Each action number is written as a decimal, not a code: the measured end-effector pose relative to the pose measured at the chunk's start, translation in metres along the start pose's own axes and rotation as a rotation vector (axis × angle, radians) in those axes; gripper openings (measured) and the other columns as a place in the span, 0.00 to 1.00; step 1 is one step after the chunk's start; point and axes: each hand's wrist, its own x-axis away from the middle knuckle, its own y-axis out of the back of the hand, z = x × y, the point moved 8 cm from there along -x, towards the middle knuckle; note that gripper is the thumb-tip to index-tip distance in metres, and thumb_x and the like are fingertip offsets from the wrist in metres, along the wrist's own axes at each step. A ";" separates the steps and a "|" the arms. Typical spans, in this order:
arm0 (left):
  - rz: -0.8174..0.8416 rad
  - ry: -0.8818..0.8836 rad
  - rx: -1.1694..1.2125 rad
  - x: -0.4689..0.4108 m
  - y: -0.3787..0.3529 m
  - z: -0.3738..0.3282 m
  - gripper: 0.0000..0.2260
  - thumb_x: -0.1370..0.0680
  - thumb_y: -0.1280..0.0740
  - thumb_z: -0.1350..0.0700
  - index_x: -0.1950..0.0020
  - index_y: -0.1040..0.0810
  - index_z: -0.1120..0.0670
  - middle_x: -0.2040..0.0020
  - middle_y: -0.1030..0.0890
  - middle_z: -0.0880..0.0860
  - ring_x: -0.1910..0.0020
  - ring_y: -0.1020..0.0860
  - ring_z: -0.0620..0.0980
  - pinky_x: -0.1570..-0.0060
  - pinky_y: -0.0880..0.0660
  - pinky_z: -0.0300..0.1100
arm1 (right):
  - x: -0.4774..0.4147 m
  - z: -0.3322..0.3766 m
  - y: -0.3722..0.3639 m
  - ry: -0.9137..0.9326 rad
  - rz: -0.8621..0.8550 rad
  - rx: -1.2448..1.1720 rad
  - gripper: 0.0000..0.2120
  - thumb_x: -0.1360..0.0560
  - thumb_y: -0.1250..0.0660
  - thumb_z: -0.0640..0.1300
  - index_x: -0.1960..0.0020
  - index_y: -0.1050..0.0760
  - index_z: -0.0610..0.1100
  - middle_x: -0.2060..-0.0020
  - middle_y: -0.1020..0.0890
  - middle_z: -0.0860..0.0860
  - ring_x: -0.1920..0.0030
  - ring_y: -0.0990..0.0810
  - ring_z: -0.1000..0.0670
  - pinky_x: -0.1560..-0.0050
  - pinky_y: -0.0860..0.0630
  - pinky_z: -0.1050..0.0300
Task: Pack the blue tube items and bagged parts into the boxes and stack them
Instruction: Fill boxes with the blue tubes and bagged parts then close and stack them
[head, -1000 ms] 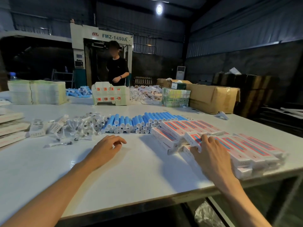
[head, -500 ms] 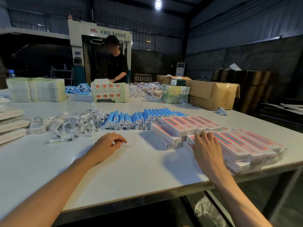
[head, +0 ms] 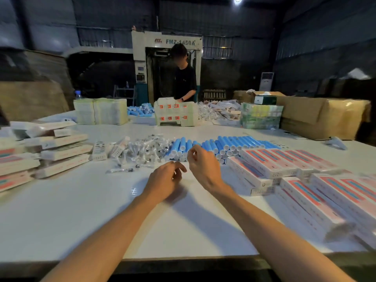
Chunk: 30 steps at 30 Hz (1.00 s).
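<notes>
White desk [head: 81, 220], dim shed.

Left edge of frame: white cartons [head: 59, 151] in a slumped heap, leaning across one another. Judged likely to slide if more is stacked on them as they lie.

Just right of them are small printed cards [head: 99, 152], then the bagged parts [head: 142, 151], a loose clear tangle. One stray bag [head: 121, 170] lies apart in front. Risk: pulling one bag drags its neighbours along.

Centre: left hand [head: 164, 181] low over bare desk, grip slack, fingers loosely curled, nothing in it. Right hand [head: 203, 167] sits just beside it and higher, fingers bent in front of the near ends of the blue tubes [head: 227, 143]. Its grip looks empty; cannot tell whether it touches a tube.

The tubes lie side by side, partly layered, caps toward the viewer. Risk: drawing out a lower one sets the round ones rolling into bags or boxes.

Right of frame: pink-and-blue printed boxes [head: 264, 163] in rows. The nearest are blurred and lie close to the desk's front edge, where a careless forearm could push them off.

Nothing blocks the reach to tubes or bags.

Far side of the desk:
- water bottle [head: 78, 95]
- pale sheet bundles [head: 99, 110]
- far tubes [head: 140, 110]
- white block with red marks [head: 175, 116], a person in black [head: 185, 82] behind it
- FMZ-1450A machine [head: 166, 42]
- green packs [head: 261, 116]
- brown carton [head: 323, 117]
</notes>
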 end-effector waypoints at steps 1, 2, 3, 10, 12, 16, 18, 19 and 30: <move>-0.014 0.028 -0.028 0.000 0.002 0.001 0.11 0.20 0.33 0.59 0.44 0.18 0.43 0.49 0.17 0.43 0.51 0.20 0.50 0.53 0.25 0.47 | 0.001 -0.002 -0.017 -0.024 0.014 -0.044 0.08 0.17 0.39 0.47 0.56 0.30 0.49 0.66 0.23 0.54 0.65 0.26 0.47 0.66 0.35 0.52; -0.029 0.050 -0.060 -0.001 0.003 0.002 0.10 0.20 0.33 0.59 0.45 0.19 0.45 0.48 0.16 0.44 0.49 0.19 0.52 0.54 0.27 0.47 | 0.002 -0.006 -0.033 -0.050 0.038 -0.080 0.09 0.17 0.39 0.48 0.56 0.31 0.51 0.66 0.24 0.55 0.65 0.27 0.48 0.66 0.37 0.52; -0.046 0.068 -0.092 -0.002 0.005 0.004 0.08 0.20 0.33 0.58 0.46 0.20 0.46 0.47 0.16 0.45 0.48 0.19 0.54 0.55 0.27 0.47 | 0.005 -0.011 -0.047 -0.074 0.064 -0.116 0.10 0.16 0.39 0.49 0.56 0.33 0.52 0.67 0.25 0.56 0.65 0.27 0.49 0.67 0.38 0.53; -0.115 0.173 -0.191 -0.012 0.036 0.022 0.03 0.18 0.34 0.53 0.47 0.20 0.47 0.49 0.16 0.46 0.51 0.18 0.51 0.57 0.28 0.44 | 0.006 -0.041 -0.083 -0.156 0.170 -0.275 0.10 0.18 0.38 0.47 0.57 0.26 0.47 0.62 0.17 0.51 0.61 0.20 0.47 0.61 0.25 0.49; -0.102 0.225 -0.227 -0.017 0.056 0.037 0.03 0.18 0.34 0.53 0.46 0.21 0.47 0.48 0.15 0.47 0.49 0.18 0.53 0.55 0.27 0.46 | 0.006 -0.043 -0.087 -0.156 0.186 -0.280 0.10 0.18 0.38 0.46 0.58 0.25 0.47 0.63 0.18 0.51 0.62 0.20 0.46 0.61 0.26 0.50; -0.149 0.348 -0.394 -0.021 0.115 0.092 0.08 0.16 0.36 0.52 0.39 0.21 0.51 0.41 0.16 0.53 0.40 0.19 0.59 0.47 0.22 0.52 | 0.006 -0.037 -0.092 -0.111 0.233 -0.296 0.09 0.19 0.37 0.45 0.58 0.24 0.47 0.65 0.18 0.51 0.63 0.20 0.45 0.61 0.24 0.47; -0.108 0.414 -0.526 -0.019 0.140 0.127 0.13 0.16 0.36 0.55 0.33 0.24 0.54 0.34 0.19 0.56 0.33 0.23 0.60 0.42 0.24 0.54 | 0.007 -0.034 -0.091 -0.092 0.240 -0.314 0.09 0.19 0.36 0.44 0.58 0.23 0.47 0.66 0.19 0.50 0.64 0.21 0.45 0.61 0.24 0.46; -0.068 0.448 -0.608 -0.018 0.149 0.145 0.15 0.16 0.36 0.57 0.29 0.26 0.56 0.31 0.21 0.58 0.30 0.25 0.60 0.39 0.26 0.55 | 0.007 -0.034 -0.091 -0.086 0.242 -0.326 0.10 0.19 0.36 0.45 0.58 0.24 0.47 0.67 0.19 0.50 0.64 0.21 0.45 0.62 0.24 0.46; 0.192 0.691 -1.150 0.018 0.178 0.279 0.22 0.12 0.47 0.42 0.25 0.29 0.54 0.25 0.30 0.57 0.26 0.32 0.59 0.29 0.33 0.56 | 0.002 -0.037 -0.102 -0.105 0.306 -0.517 0.11 0.18 0.35 0.44 0.59 0.21 0.46 0.70 0.19 0.45 0.71 0.25 0.51 0.65 0.27 0.52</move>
